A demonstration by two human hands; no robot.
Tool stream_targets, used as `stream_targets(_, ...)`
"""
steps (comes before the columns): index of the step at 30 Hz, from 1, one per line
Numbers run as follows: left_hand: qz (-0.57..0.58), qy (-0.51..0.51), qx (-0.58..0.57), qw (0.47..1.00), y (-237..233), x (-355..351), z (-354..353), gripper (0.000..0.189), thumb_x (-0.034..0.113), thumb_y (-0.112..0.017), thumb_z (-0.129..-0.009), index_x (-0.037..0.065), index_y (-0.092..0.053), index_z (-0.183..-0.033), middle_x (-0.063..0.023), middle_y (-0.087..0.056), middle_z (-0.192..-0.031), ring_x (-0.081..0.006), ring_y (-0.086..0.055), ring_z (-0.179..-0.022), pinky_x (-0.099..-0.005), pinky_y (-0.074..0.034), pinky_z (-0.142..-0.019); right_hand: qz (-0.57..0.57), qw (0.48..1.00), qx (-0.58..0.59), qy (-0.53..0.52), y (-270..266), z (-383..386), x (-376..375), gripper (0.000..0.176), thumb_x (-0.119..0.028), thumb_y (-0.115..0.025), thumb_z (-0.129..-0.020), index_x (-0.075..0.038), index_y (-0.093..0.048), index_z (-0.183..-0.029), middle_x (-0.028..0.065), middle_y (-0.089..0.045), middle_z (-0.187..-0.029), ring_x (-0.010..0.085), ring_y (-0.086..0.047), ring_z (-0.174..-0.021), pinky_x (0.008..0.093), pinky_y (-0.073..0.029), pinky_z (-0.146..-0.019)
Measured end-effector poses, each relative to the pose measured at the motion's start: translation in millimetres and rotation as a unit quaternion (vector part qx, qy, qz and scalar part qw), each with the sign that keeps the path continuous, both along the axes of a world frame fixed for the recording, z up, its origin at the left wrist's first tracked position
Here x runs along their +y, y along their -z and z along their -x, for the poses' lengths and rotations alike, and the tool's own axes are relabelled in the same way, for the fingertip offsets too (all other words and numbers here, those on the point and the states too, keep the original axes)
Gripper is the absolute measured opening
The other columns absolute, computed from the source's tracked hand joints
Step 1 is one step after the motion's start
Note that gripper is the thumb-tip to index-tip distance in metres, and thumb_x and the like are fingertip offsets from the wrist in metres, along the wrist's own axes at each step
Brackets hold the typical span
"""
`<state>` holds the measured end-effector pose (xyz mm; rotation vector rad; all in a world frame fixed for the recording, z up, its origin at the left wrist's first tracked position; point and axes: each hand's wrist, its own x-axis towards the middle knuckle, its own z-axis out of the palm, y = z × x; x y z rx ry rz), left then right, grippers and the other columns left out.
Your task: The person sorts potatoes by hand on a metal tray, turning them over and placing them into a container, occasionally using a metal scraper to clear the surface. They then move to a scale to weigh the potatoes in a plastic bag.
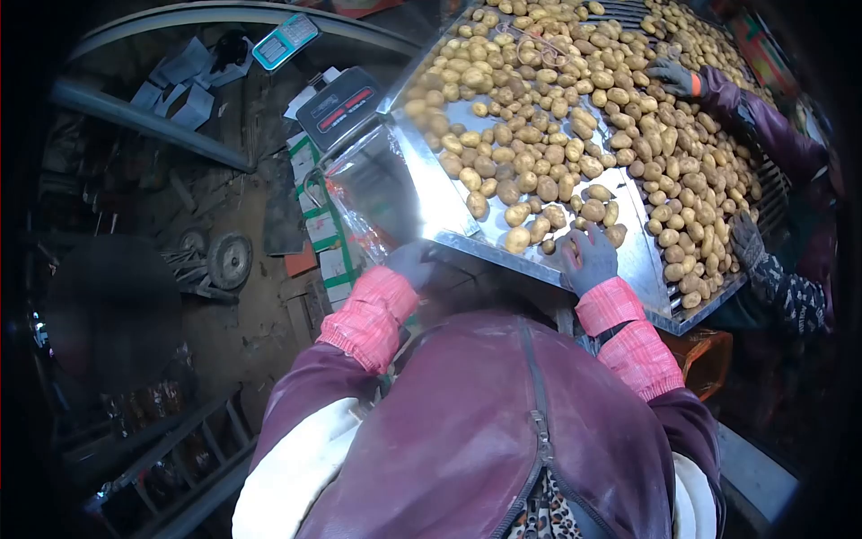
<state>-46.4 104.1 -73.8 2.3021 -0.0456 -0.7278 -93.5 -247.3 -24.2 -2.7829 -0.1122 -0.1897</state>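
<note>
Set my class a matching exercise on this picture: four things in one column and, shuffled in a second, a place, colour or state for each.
Things
1. Potatoes
2. Wheel
3. Display
4. Wearer's left cuff

Descriptions
A. Lit up in red
B. Pink
C. Down by the floor, in the left part of the picture
D. Spread over the metal table

Right pairs: 1-D, 2-C, 3-A, 4-B
</note>
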Motion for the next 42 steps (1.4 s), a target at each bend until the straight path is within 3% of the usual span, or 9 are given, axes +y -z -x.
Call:
stream_targets(11, -0.076, 0.011, -0.086, 0.993, 37.1, 10.0, 0.7, 0.033, 0.017, -0.068, -0.081, 0.011, -0.068, -0.114, -0.0174, -0.068, -0.112, -0.0356, -0.062, -0.11, -0.0415, -0.049, -0.093, -0.024, 1.0, 0.0, -0.005, 13.1, 2.2, -9.0, 0.032, -0.022, -0.07, -0.081, -0.009, -0.064, -0.11, 0.0187, -0.059, -0.117, 0.037, -0.062, -0.097, 0.0463, -0.052, -0.081)
stream_targets(16, -0.224, 0.051, -0.088, 0.969, 13.9, -1.7, 3.7, 0.053, 0.027, -0.075, -0.076, 0.01, -0.061, -0.125, -0.0156, -0.062, -0.119, -0.0323, -0.052, -0.122, -0.0487, -0.031, -0.111, -0.098, 0.995, -0.031, 0.01, -18.2, 18.0, -47.1, 0.042, -0.025, -0.072, -0.08, -0.009, -0.062, -0.118, 0.0194, -0.058, -0.121, 0.0387, -0.059, -0.109, 0.0462, -0.05, -0.09)
stream_targets(19, -0.206, 0.02, -0.247, 0.947, 35.4, 8.2, 25.4, 0.07, 0.029, -0.075, -0.074, 0.01, -0.051, -0.137, -0.0136, -0.056, -0.129, -0.0305, -0.048, -0.127, -0.0522, -0.021, -0.115, -0.023, 0.998, -0.045, 0.039, -19.7, 15.5, -97.8, 0.051, -0.031, -0.071, -0.081, -0.011, -0.059, -0.126, 0.0157, -0.056, -0.126, 0.0367, -0.06, -0.107, 0.0464, -0.05, -0.089)
stream_targets(24, -0.218, -0.042, -0.341, 0.914, 26.5, 14.6, 56.8, 0.075, 0.027, -0.074, -0.073, 0.011, -0.047, -0.141, -0.0121, -0.051, -0.136, -0.0317, -0.045, -0.13, -0.0537, -0.022, -0.115, -0.04, 0.967, 0.249, 0.02, -51.2, -6.8, -113.7, 0.084, -0.043, -0.071, -0.077, -0.014, -0.034, -0.147, 0.0226, -0.045, -0.136, 0.0389, -0.061, -0.109, 0.0472, -0.051, -0.091)
stream_targets(28, -0.198, -0.048, -0.423, 0.883, -3.2, 0.4, 65.3, 0.066, 0.02, -0.072, -0.075, 0.01, -0.051, -0.137, -0.0126, -0.054, -0.132, -0.0328, -0.046, -0.128, -0.0531, -0.026, -0.113, 0.007, 0.964, 0.267, -0.018, -17.5, -47.0, -83.7, 0.075, -0.029, -0.056, -0.087, -0.015, -0.022, -0.152, 0.0287, -0.034, -0.142, 0.0465, -0.061, -0.106, 0.0499, -0.052, -0.088)
stream_targets(35, -0.109, 0.078, -0.428, 0.894, -66.6, -74.8, 20.7, 0.058, 0.027, -0.072, -0.078, 0.009, -0.055, -0.131, -0.0146, -0.057, -0.125, -0.0376, -0.048, -0.124, -0.0526, -0.032, -0.109, -0.021, 0.981, 0.19, -0.035, 12.1, -92.6, -37.3, 0.064, -0.026, -0.054, -0.09, -0.015, -0.031, -0.149, 0.0303, -0.031, -0.145, 0.0508, -0.054, -0.115, 0.0527, -0.049, -0.094)
stream_targets(37, -0.095, 0.131, -0.442, 0.882, -70.9, -96.2, 6.6, 0.056, 0.031, -0.071, -0.08, 0.011, -0.056, -0.131, -0.0154, -0.056, -0.127, -0.0413, -0.046, -0.124, -0.0534, -0.033, -0.108, 0.016, 0.98, 0.146, -0.132, 6.8, -93.4, -51.9, 0.075, -0.032, -0.069, -0.086, -0.015, -0.03, -0.148, 0.0243, -0.037, -0.142, 0.0387, -0.064, -0.097, 0.0447, -0.055, -0.082)
stream_targets(39, -0.055, 0.22, -0.431, 0.873, -62.8, -116.3, -2.3, 0.053, 0.035, -0.068, -0.083, 0.013, -0.057, -0.13, -0.0167, -0.052, -0.133, -0.0448, -0.043, -0.127, -0.0548, -0.033, -0.107, -0.18, 0.967, 0.165, -0.079, 12.4, -83.7, -71.3, 0.075, -0.032, -0.069, -0.085, -0.014, -0.033, -0.148, 0.0194, -0.039, -0.142, 0.0347, -0.064, -0.095, 0.0424, -0.055, -0.082)
stream_targets(42, -0.067, 0.352, -0.377, 0.854, -54.1, -129.6, -21.8, 0.057, 0.049, -0.06, -0.088, 0.017, -0.056, -0.135, -0.0189, -0.043, -0.143, -0.0444, -0.039, -0.132, -0.0633, -0.028, -0.107, -0.131, 0.988, 0.071, -0.031, 18.4, -44.4, -107.5, 0.065, -0.028, -0.069, -0.085, -0.016, -0.042, -0.144, 0.0145, -0.048, -0.134, 0.0283, -0.065, -0.089, 0.0365, -0.055, -0.077)
